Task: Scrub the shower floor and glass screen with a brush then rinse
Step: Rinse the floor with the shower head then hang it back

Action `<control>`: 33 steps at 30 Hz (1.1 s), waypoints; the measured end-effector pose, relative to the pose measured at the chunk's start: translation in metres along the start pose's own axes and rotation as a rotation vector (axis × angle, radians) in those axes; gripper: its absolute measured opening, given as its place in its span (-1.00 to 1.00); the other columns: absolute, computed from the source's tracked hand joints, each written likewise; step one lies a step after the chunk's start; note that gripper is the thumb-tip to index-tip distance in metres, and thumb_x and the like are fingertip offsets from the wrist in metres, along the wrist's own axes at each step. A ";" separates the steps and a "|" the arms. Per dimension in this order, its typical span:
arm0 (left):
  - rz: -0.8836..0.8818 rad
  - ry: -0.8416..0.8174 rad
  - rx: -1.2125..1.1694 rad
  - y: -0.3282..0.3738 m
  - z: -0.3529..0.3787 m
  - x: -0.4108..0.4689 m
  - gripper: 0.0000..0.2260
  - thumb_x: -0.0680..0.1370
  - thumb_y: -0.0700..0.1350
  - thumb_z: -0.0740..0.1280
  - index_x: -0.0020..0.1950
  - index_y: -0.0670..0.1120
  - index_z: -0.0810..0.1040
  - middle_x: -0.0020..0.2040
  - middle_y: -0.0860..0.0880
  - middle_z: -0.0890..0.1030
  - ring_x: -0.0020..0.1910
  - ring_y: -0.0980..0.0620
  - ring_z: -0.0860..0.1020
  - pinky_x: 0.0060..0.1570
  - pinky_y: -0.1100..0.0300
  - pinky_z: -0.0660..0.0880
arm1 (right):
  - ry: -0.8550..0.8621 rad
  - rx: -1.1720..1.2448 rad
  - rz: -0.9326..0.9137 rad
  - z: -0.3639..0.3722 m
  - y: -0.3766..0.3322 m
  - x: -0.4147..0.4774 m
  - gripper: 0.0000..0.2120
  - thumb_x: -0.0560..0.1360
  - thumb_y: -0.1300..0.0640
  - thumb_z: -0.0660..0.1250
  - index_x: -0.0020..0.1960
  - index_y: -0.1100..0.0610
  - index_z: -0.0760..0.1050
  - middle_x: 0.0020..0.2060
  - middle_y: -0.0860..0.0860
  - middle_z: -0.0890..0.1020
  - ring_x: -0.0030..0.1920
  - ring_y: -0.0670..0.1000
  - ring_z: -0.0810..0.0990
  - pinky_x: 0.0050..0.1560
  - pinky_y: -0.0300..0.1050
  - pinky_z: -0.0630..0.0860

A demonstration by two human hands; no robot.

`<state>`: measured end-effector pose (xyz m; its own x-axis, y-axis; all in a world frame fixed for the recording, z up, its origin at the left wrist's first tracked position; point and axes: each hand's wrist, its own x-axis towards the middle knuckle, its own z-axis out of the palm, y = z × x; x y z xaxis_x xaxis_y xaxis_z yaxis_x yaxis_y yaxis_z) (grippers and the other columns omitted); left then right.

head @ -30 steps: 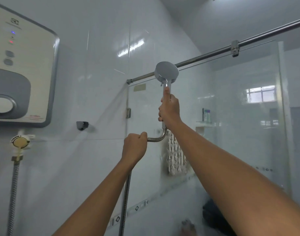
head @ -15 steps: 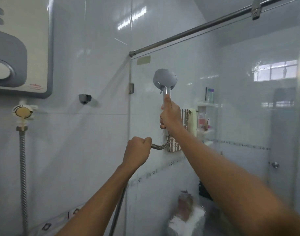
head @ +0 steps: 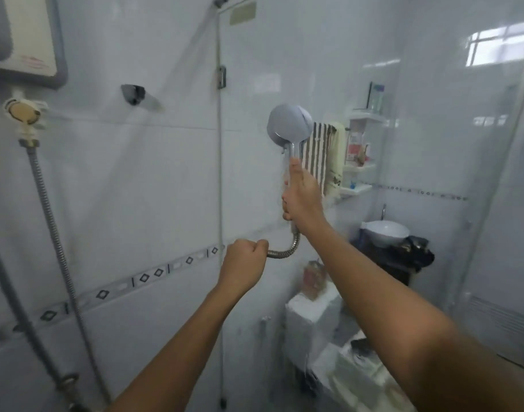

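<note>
My right hand [head: 302, 197] grips the handle of a chrome shower head [head: 288, 127], held upright with its round face turned toward the glass screen [head: 403, 84]. My left hand [head: 244, 263] grips the ribbed metal hose [head: 286, 250] just below the handle, where it curves. Water runs down the glass under the shower head. The glass screen fills the middle and right of the view, hinged at the tiled wall. No brush is in view and the shower floor is out of sight.
A water heater [head: 25, 40] hangs at the upper left with a valve [head: 24, 113] and a second hose [head: 55, 233] below it. An empty shower holder [head: 132, 93] sits on the wall. Behind the glass are a towel [head: 323, 156], shelves, a basin [head: 387, 231] and a toilet.
The shower head and both hands have come down the glass from near the top rail to mid height. My view has dropped with them, showing the basin and toilet.
</note>
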<state>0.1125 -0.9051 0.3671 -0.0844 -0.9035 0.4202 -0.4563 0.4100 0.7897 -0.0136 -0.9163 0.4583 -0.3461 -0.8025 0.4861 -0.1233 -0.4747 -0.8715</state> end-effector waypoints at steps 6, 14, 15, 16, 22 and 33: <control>-0.108 -0.044 -0.009 -0.012 0.029 -0.066 -0.59 0.55 -0.08 0.23 -0.48 -0.10 0.26 -0.53 0.00 0.28 -0.56 0.06 0.22 -0.42 0.17 0.18 | -0.006 -0.006 0.089 -0.039 0.026 -0.057 -0.54 0.62 -0.29 0.06 -0.16 0.10 0.28 -0.53 -0.03 0.30 -0.56 -0.04 0.27 -0.57 -0.21 0.25; -0.196 -0.154 0.055 -0.024 0.090 -0.157 -0.60 0.54 -0.11 0.25 -0.48 -0.09 0.27 -0.51 -0.04 0.26 -0.51 0.01 0.24 -0.42 0.12 0.17 | 0.040 -0.111 0.163 -0.109 0.070 -0.138 -0.53 0.62 -0.29 0.06 -0.18 0.09 0.34 -0.52 -0.03 0.37 -0.58 -0.04 0.34 -0.58 -0.22 0.28; -0.194 -0.167 0.068 -0.024 0.098 -0.168 -0.61 0.55 -0.12 0.26 -0.48 -0.12 0.30 -0.49 -0.08 0.27 -0.48 0.00 0.26 -0.40 0.11 0.19 | 0.037 -0.142 0.164 -0.119 0.076 -0.146 -0.52 0.62 -0.30 0.05 -0.19 0.08 0.35 -0.53 -0.04 0.37 -0.58 -0.05 0.35 -0.58 -0.22 0.29; -0.194 -0.180 0.080 -0.023 0.106 -0.178 -0.61 0.55 -0.13 0.26 -0.47 -0.16 0.33 -0.49 -0.11 0.28 -0.47 -0.01 0.28 -0.39 0.09 0.20 | 0.037 -0.173 0.157 -0.129 0.080 -0.155 -0.50 0.61 -0.32 0.04 -0.20 0.08 0.36 -0.52 -0.05 0.38 -0.58 -0.06 0.36 -0.56 -0.21 0.30; -0.211 -0.228 0.130 -0.009 0.141 -0.228 -0.57 0.57 -0.12 0.26 -0.43 -0.30 0.28 -0.49 -0.22 0.27 -0.45 -0.11 0.32 -0.35 0.08 0.19 | 0.076 -0.266 0.193 -0.179 0.102 -0.190 -0.46 0.51 -0.45 0.00 -0.18 0.02 0.37 -0.43 -0.09 0.41 -0.46 -0.07 0.40 -0.34 -0.09 0.37; -0.177 -0.300 0.077 0.031 0.175 -0.283 -0.59 0.52 -0.03 0.24 -0.47 -0.17 0.23 -0.46 -0.12 0.22 -0.45 -0.03 0.26 -0.37 0.07 0.20 | 0.110 -0.350 0.185 -0.245 0.080 -0.235 -0.48 0.51 -0.45 0.01 -0.26 -0.03 0.35 -0.44 -0.07 0.42 -0.45 -0.03 0.40 -0.28 -0.02 0.37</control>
<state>-0.0324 -0.6588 0.1941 -0.2488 -0.9610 0.1211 -0.5516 0.2433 0.7978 -0.1699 -0.6767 0.2581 -0.4872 -0.8102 0.3260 -0.3518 -0.1596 -0.9224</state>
